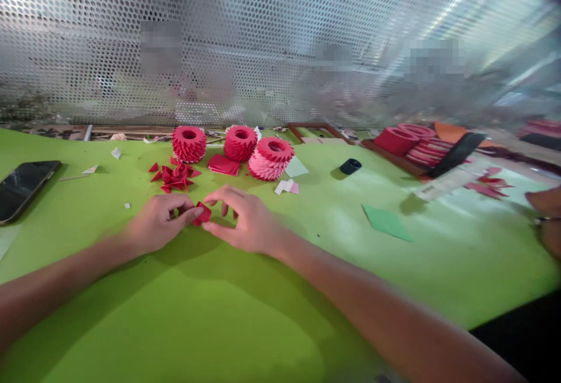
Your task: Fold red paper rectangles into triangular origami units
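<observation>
Left hand (153, 225), left of the frame's centre, pinches a small red paper piece (202, 214) between thumb and forefinger; right hand (252, 222), just right of it, stands part-open with thumb and curved fingers spread about the paper's near edge, contact unclear. Just above the hands, a heap of red folded pieces (174, 178) and a flat red paper stack (223, 165), with three ruffled paper rings (270, 166) behind. Phone (26, 190) at far left; dark cylinder (350, 166) and green sheet (385, 223) right of centre.
</observation>
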A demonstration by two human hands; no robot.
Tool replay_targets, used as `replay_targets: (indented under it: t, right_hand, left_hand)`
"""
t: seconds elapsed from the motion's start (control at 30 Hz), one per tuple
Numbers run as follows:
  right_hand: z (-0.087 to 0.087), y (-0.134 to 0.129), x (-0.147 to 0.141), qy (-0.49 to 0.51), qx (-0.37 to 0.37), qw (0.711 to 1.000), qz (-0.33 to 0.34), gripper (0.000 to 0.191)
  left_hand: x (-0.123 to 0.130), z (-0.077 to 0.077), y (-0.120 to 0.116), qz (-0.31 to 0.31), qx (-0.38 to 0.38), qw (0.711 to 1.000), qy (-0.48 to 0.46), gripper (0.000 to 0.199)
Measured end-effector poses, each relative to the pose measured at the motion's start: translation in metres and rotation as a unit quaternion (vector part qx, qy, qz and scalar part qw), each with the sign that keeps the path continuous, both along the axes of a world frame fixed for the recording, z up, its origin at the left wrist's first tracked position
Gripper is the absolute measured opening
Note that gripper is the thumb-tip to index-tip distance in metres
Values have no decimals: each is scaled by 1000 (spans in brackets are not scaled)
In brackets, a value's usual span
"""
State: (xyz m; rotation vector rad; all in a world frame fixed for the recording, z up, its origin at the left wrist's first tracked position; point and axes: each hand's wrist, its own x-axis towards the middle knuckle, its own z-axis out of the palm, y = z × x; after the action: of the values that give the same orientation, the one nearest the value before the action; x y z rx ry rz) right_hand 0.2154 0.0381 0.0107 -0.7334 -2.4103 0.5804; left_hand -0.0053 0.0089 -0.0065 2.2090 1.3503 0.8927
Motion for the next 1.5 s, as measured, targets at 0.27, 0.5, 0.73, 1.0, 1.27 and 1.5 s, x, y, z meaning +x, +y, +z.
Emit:
replay_targets:
  t: [0.27,0.5,0.73,1.0,1.27,1.5]
  right_hand:
    - [-8,3,-4,-11,13,1000,-1,27]
    - [-5,12,4,22,29,999,3,19]
    - [1,23,19,-112,105,985,77,14]
    - [7,21,20,-191,100,974,72,15]
    - [5,25,18,-145,5,988,58,16]
    - [-5,31,11,-108,-68,992,-3,20]
  left_hand:
    - [-2,0,-1,-45,29,999,-5,50]
    - [-6,-10,-2,-80,147,981,94,43]
    - [-12,-9,2,-70,247,950,177,26]
    - [-8,-7,0,-160,222,945,180,26]
    - [-8,-6,0,-171,235,934,208,25]
    - [-7,-6,0,-180,203,943,195,27]
